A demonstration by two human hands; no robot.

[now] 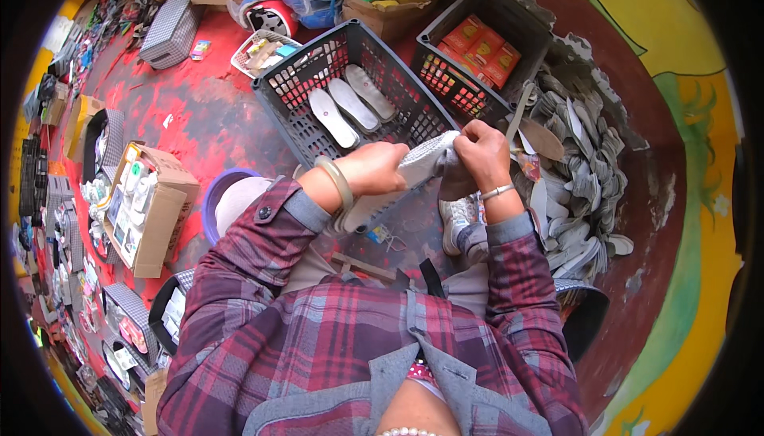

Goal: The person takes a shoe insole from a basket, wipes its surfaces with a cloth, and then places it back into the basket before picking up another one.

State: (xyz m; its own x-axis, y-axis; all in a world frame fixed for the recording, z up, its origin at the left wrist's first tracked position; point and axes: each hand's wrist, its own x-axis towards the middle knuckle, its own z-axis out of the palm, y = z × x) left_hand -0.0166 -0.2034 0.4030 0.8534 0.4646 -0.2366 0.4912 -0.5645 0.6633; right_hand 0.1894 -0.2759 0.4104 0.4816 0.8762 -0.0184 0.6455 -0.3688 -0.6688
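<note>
My left hand (370, 169) pinches a pale, textured insole (424, 157) by its near side, over the front edge of a dark plastic crate (310, 55). At the insole's far end, my right hand (484, 153) is closed on its tip, with the fingers bent. A grey flap hangs below the right hand; I cannot tell whether it is part of the insole. Inside the crate lie three loose whitish insoles (353, 105), side by side. Just right of my right hand, a brown sole (543, 140) rests against a large heap of grey insoles (585, 189).
A second dark crate (427, 40) at the back right holds orange-red boxes (481, 47). Behind the first crate stand a cardboard box (394, 18) and a small white basket (240, 60). Leftward are a purple basin (208, 203) and an open carton (169, 217). A painted wall curves along the right.
</note>
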